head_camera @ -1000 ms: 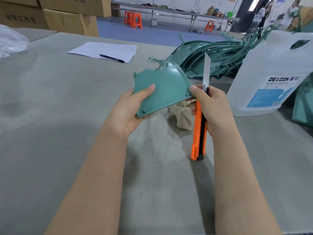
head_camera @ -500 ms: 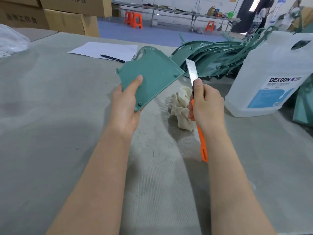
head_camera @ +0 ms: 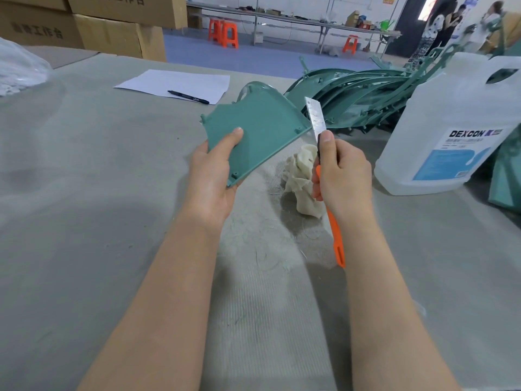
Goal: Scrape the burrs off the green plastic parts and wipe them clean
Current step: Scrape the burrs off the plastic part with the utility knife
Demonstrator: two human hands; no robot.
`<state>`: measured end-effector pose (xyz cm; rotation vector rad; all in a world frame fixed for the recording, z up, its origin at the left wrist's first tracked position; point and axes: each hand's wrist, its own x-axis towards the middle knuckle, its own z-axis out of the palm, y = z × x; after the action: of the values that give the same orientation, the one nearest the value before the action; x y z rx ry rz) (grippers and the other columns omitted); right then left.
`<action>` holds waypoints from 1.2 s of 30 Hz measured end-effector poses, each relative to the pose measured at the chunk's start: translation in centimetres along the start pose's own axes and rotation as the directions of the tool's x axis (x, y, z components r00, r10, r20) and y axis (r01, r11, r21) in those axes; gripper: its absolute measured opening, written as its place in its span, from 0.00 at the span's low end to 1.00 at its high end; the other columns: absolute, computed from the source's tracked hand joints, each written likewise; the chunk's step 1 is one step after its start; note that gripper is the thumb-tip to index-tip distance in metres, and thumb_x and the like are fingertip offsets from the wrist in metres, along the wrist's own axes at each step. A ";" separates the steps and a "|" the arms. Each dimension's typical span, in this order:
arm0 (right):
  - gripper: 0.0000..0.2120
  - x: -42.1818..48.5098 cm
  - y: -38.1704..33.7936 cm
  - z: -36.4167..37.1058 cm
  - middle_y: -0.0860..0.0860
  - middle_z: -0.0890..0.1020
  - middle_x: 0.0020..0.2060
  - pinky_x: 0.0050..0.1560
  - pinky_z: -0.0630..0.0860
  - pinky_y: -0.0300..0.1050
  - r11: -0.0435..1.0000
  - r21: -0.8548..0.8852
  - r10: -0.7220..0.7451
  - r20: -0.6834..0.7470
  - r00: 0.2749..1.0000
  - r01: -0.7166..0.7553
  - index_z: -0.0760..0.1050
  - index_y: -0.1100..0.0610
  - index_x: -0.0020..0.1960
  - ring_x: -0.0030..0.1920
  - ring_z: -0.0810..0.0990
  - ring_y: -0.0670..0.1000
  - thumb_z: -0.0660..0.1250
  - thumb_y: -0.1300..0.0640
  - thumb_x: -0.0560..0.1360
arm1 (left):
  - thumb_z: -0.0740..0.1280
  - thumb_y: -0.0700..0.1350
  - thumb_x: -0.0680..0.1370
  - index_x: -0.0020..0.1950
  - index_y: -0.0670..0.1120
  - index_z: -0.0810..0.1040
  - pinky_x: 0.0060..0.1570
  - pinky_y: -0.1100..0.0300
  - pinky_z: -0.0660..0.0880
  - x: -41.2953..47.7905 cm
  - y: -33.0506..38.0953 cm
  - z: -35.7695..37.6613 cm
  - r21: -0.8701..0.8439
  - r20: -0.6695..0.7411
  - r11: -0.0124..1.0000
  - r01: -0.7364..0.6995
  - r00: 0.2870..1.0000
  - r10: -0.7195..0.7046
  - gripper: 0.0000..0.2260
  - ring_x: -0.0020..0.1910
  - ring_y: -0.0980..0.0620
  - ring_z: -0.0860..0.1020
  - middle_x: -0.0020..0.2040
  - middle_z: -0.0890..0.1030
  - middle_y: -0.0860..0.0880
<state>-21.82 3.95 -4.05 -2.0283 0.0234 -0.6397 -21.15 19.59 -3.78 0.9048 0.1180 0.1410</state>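
My left hand grips a curved green plastic part by its lower left edge, thumb on its face, holding it above the table. My right hand grips an orange utility knife with its long blade pointing up, thumb along the spine. The blade stands right beside the part's right corner; contact cannot be told. A crumpled beige cloth lies on the table between and behind my hands. A pile of green plastic parts lies further back on the right.
A large white DEXCON jug stands at the right, another green part beside it. Paper with a black pen lies at the back. Cardboard boxes stand back left. Plastic shavings litter the grey table cover.
My left hand turned the green part and swung it left and up, away from the knife, then brought it back towards the blade. The knife tilted slightly left.
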 end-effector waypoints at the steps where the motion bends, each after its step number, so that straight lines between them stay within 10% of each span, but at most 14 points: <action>1: 0.24 -0.1 -0.1 0.0 0.54 0.74 0.28 0.28 0.74 0.47 1.000 0.026 0.015 -0.003 1.000 -0.015 0.68 0.61 0.35 0.24 0.73 0.52 0.54 0.47 0.83 | 0.68 0.41 0.77 0.48 0.48 0.79 0.31 0.66 0.76 0.1 0.0 -0.1 -0.005 -0.006 1.000 0.006 1.000 -0.006 0.03 0.35 0.58 0.83 0.37 0.85 0.54; 7: 0.21 0.1 -0.4 -1.0 0.50 0.81 0.32 0.27 0.74 0.41 0.936 0.318 0.157 0.007 0.988 -0.151 0.76 0.62 0.44 0.24 0.74 0.47 0.63 0.43 0.79 | 0.68 0.41 0.77 0.47 0.48 0.79 0.30 0.66 0.76 0.3 -0.2 -0.2 -0.006 -0.023 0.999 0.043 0.999 -0.043 0.02 0.34 0.58 0.83 0.37 0.85 0.53; 12: 0.05 -0.3 -1.2 -1.1 0.48 0.79 0.31 0.27 0.71 0.39 0.832 0.528 0.129 0.115 0.985 -0.170 0.77 0.54 0.48 0.25 0.71 0.47 0.70 0.62 0.75 | 0.68 0.40 0.77 0.48 0.46 0.79 0.31 0.67 0.76 0.4 -0.5 0.1 -0.016 0.036 0.994 0.106 0.994 -0.106 0.02 0.33 0.58 0.83 0.36 0.85 0.52; 25: 0.09 -0.4 -1.7 -1.0 0.45 0.80 0.28 0.28 0.71 0.39 0.847 0.530 0.088 -0.071 0.994 -0.037 0.76 0.56 0.40 0.25 0.71 0.47 0.67 0.64 0.77 | 0.69 0.39 0.76 0.44 0.42 0.79 0.29 0.66 0.77 0.5 -0.4 -0.3 -0.067 0.085 0.966 0.248 0.967 -0.242 0.01 0.31 0.55 0.82 0.35 0.84 0.48; 36: 0.10 0.4 0.0 -2.1 0.49 0.75 0.25 0.26 0.70 0.37 0.781 0.534 0.405 -0.039 0.913 -0.324 0.72 0.57 0.37 0.23 0.71 0.46 0.64 0.59 0.77 | 0.68 0.41 0.77 0.49 0.49 0.79 0.31 0.65 0.76 0.4 -0.5 -0.1 0.045 -0.065 0.999 0.031 0.998 -0.028 0.03 0.37 0.58 0.83 0.42 0.85 0.52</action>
<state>-22.39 2.12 -3.04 -1.3911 0.3016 -0.4817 -20.79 19.48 -4.24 0.9446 0.1945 0.1406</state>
